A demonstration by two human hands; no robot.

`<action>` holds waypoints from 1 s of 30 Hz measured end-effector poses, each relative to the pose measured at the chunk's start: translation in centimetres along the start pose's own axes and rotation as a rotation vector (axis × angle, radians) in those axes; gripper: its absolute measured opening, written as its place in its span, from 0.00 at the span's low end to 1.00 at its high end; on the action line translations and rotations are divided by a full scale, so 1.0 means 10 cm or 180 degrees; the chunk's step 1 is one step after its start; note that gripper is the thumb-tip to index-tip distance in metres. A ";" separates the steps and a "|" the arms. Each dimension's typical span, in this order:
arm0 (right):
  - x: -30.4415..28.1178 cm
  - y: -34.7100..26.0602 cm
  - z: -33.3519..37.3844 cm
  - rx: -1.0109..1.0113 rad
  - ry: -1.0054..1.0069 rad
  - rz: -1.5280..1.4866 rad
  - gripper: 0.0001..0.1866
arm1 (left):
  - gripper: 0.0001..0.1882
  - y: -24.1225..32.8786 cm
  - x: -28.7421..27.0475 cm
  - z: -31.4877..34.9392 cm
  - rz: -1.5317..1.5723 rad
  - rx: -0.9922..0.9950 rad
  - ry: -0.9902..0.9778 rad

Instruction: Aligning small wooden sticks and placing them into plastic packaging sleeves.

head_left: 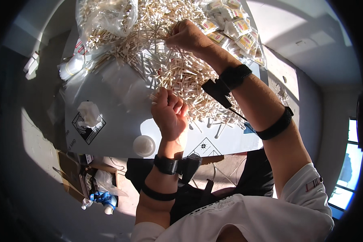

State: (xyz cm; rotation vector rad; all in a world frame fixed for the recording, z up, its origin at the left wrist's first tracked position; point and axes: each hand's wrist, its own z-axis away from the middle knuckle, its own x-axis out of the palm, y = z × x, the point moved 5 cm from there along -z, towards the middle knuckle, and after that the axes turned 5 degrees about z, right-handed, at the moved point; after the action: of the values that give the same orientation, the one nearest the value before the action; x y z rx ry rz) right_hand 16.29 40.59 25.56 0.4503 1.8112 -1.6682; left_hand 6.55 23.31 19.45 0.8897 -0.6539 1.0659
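Note:
A big loose heap of cotton swabs [189, 76] spreads over the grey-white tabletop. My left hand [170, 113] is at the heap's near left edge, palm up with curled fingers. A few swab tips poke out beside its thumb, so it is closed on cotton swabs. Farther off, my right hand [189, 37] reaches into the heap with its fingers pinched together among the swab sticks. How many swabs it grips is hidden by the hand. Both wrists wear black straps with small black devices.
Small filled packets [240, 30] lie at the far right. A clear plastic bag [109, 22] of swabs stands far left, near a roll of clear bags [71, 66]. Crumpled tissue [89, 113] and a round white container [144, 145] sit nearer. Below is an open cardboard box [101, 181].

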 end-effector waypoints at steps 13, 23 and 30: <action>-0.63 0.48 0.81 0.0941 -0.0129 -0.0841 0.07 | 0.15 -0.05 -0.03 0.01 0.0102 -0.0135 0.0107; -0.77 -0.05 0.96 -0.0092 0.1055 0.1935 0.17 | 0.15 -0.01 -0.08 -0.02 0.0109 0.0011 0.0151; 0.05 -0.35 0.56 -0.0607 -0.0087 0.1318 0.06 | 0.16 -0.03 -0.03 0.02 0.0091 -0.0057 0.0186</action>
State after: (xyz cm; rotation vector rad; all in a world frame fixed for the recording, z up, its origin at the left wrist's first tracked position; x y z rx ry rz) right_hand 14.93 34.51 27.89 0.6621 1.6969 -1.2040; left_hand 6.74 22.89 19.22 0.8328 -0.6283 1.1062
